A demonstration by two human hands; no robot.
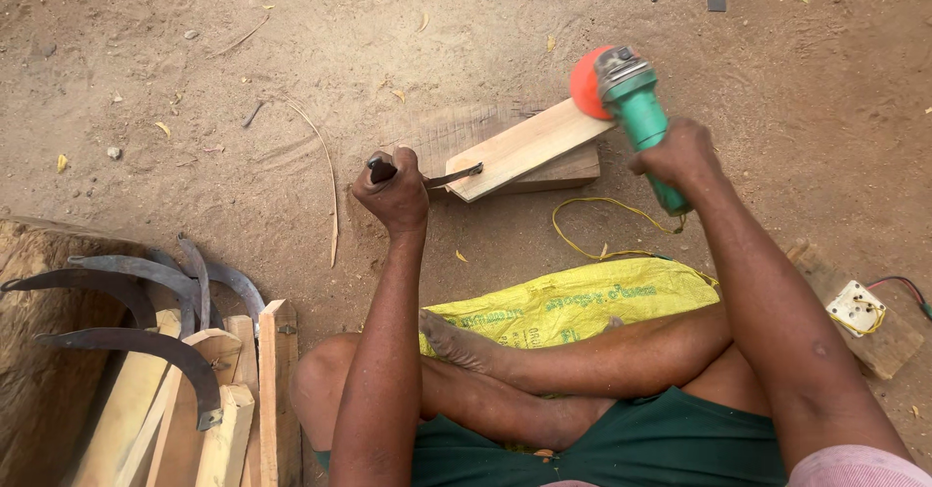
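1. Head view showed a person sitting cross-legged on sandy ground, with a yellow woven sack point(582, 302) under the legs.
2. The left hand point(393, 191) was clenched around the handle of a small metal blade point(454, 175), whose tip rested against the near end of a wooden plank point(529, 147).
3. The right hand point(680, 155) gripped the green body of an angle grinder point(636, 108); its orange-red disc point(585, 83) hung at the plank's far end, and I could not tell whether it was touching the wood.
4. The plank lay tilted across a wooden block point(568, 168) straight ahead, between the 2 hands.
5. A yellow cord point(602, 225) looped over the ground towards a white socket point(854, 307) on the right.
6. Curved sickle blades point(146, 293) and wood offcuts point(233, 409) lay at lower left.
7. Judged from this, good work here called for a firm hold on the blade, the disc met at a shallow angle, and cord and toes kept well apart from the wheel.
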